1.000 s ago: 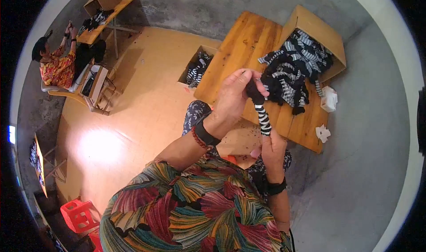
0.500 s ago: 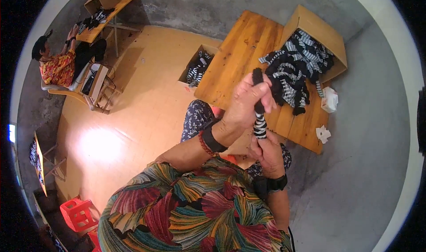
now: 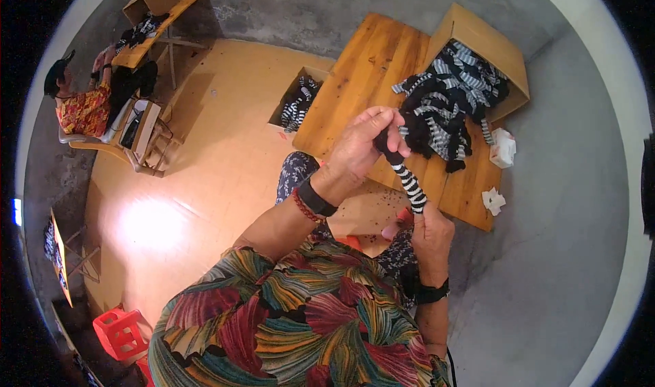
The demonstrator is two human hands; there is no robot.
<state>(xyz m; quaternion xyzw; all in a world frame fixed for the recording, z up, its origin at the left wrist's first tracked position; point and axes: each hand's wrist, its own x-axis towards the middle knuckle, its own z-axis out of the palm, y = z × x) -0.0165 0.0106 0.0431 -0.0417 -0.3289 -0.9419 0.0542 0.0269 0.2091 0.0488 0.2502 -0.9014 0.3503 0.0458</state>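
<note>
Between my two hands a narrow knitted tube [image 3: 411, 185], striped black and white with a black end, stretches at a slant over my lap; whether it is a sock or a glove I cannot tell. My left hand [image 3: 364, 145] is closed round its black upper end, thumb on top. Lower and to the right, my right hand [image 3: 432, 233] grips the striped end in its closed fingers. Just beyond, a heap of similar black and grey-striped knitwear [image 3: 437, 124] spills onto the wooden table [image 3: 361, 66].
A tipped cardboard box [image 3: 513, 56] holds the heap's back part. Beside it lie a tissue pack [image 3: 503, 148] and crumpled tissue [image 3: 492, 200]. Another box [image 3: 278, 117] with striped knitwear stands left of the table. At far left a person [image 3: 85, 111] sits handling things; red stools [image 3: 119, 332] stand lower left.
My right hand has moved down and right, my left slightly left. The knitted tube between them now shows a longer striped stretch and slants more.
</note>
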